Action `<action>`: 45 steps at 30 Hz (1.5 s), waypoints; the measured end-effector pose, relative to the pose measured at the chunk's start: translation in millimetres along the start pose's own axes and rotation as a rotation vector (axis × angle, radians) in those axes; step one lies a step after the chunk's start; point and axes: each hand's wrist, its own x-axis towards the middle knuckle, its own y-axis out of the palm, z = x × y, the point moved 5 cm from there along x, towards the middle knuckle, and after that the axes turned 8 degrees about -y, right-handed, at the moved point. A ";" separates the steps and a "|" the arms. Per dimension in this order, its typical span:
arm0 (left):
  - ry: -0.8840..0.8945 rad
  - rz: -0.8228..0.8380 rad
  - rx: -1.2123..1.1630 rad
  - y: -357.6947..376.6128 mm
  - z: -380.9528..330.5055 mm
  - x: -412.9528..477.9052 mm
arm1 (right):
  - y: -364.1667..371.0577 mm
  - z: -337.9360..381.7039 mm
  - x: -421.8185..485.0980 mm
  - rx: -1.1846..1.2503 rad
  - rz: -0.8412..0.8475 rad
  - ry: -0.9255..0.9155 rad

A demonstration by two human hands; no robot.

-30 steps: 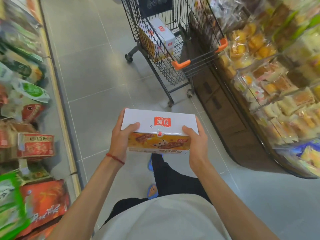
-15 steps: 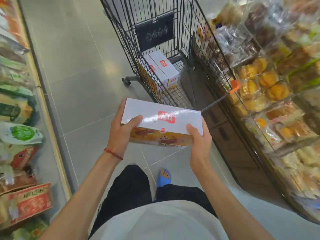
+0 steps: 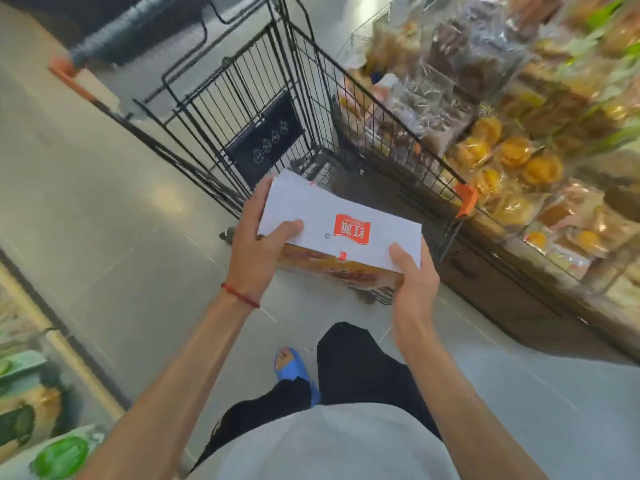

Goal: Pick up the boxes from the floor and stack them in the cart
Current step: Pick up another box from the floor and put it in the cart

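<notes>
the white snack box [image 3: 341, 233] is in the air at the near end of the wire shopping cart [image 3: 249, 84], tilted, its right end lower. the left hand [image 3: 252, 247] grips the far-left end, thumb flat on the lid and fingers wrapped round the edge. the right hand [image 3: 414, 285] holds the near-right corner, thumb on top; its fingers underneath are hidden.

likely risks: the low right end could snag the cart's near rim on the way down and twist out of so shallow a hold. a knock might roll the cart toward the packaged pastry shelf [image 3: 519, 157] just to its right. the box hides the basket floor, so an uneven landing spot could leave the stack crooked.
</notes>
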 end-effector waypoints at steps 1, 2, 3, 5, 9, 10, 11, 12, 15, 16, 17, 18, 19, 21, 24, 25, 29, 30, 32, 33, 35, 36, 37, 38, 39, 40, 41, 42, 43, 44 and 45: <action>0.014 0.021 0.020 0.5 -4.9 14.2 | 6.7 0.2 8.1 0.008 -0.024 0.003; 0.026 0.039 0.027 1.8 -9.1 29.3 | 13.4 1.6 16.6 0.014 -0.044 0.002; 0.027 0.054 0.026 4.6 -13.0 44.8 | 20.1 2.8 26.3 0.018 -0.059 -0.001; -0.021 0.076 0.008 10.6 -15.2 78.0 | 32.1 3.2 49.1 0.020 -0.086 0.003; -0.110 0.157 0.070 23.8 -14.5 142.3 | 55.0 4.8 97.7 0.013 -0.090 0.019; -0.138 0.184 0.086 28.0 -14.3 156.3 | 58.4 5.1 108.3 0.010 -0.102 0.026; -0.162 0.203 0.097 31.4 -14.6 170.0 | 61.3 5.3 118.8 0.010 -0.115 0.038; -0.179 0.215 0.101 34.2 -15.2 183.7 | 65.5 6.1 129.7 0.011 -0.117 0.049; -0.229 0.268 0.103 47.4 -13.5 222.9 | 76.9 3.1 163.4 -0.010 -0.113 0.079; -0.253 0.271 0.093 49.7 -10.7 234.6 | 81.4 2.2 173.6 -0.021 -0.112 0.086; -0.274 0.270 0.096 50.9 -7.4 247.2 | 86.8 1.8 183.1 -0.039 -0.108 0.088; -0.293 0.279 0.108 52.1 -3.0 260.7 | 91.6 0.0 192.4 -0.062 -0.105 0.089; -0.305 0.299 0.132 54.1 2.1 274.9 | 96.0 -2.4 201.1 -0.079 -0.101 0.090; -0.327 0.342 0.165 57.6 13.2 303.9 | 104.2 -11.1 218.4 -0.095 -0.100 0.098; -0.345 0.386 0.208 63.1 34.7 345.8 | 118.5 -25.9 244.0 -0.157 -0.089 0.110; -0.337 0.414 0.237 67.7 42.6 357.9 | 122.5 -31.1 252.2 -0.166 -0.092 0.114; -0.321 0.493 0.337 75.9 75.9 400.1 | 139.5 -55.4 276.2 -0.205 -0.133 0.118; -0.318 0.508 0.367 76.6 84.3 409.6 | 143.8 -62.1 280.5 -0.200 -0.144 0.121; -0.331 0.544 0.412 77.5 102.6 426.5 | 149.8 -76.8 287.5 -0.185 -0.178 0.131; -0.341 0.557 0.429 77.5 111.8 433.8 | 151.6 -86.5 290.0 -0.190 -0.196 0.142; -0.346 0.565 0.457 77.4 130.9 446.9 | 155.4 -107.6 294.6 -0.193 -0.215 0.169; -0.349 0.562 0.466 76.5 140.1 452.2 | 157.8 -118.1 296.5 -0.195 -0.218 0.189; -0.357 0.554 0.472 75.2 148.3 456.3 | 160.4 -128.0 298.4 -0.202 -0.222 0.204; -0.366 0.545 0.478 72.7 156.5 459.8 | 164.0 -135.7 299.7 -0.209 -0.221 0.218; -0.374 0.541 0.487 70.9 164.1 462.4 | 166.6 -144.0 300.4 -0.214 -0.225 0.226; -0.378 0.540 0.497 69.0 171.3 464.4 | 168.9 -150.0 300.7 -0.217 -0.235 0.236; -0.384 0.540 0.504 66.9 177.9 466.7 | 171.7 -155.4 301.4 -0.211 -0.239 0.245; -0.392 0.540 0.500 65.5 183.8 469.2 | 173.5 -160.7 303.1 -0.212 -0.239 0.252; -0.411 0.531 0.487 64.0 190.2 472.3 | 175.8 -165.6 305.2 -0.213 -0.231 0.259; -0.437 0.513 0.472 62.1 196.3 475.0 | 178.6 -170.2 307.2 -0.216 -0.219 0.269; -0.467 0.494 0.462 61.1 201.5 478.0 | 181.2 -174.2 309.7 -0.223 -0.214 0.281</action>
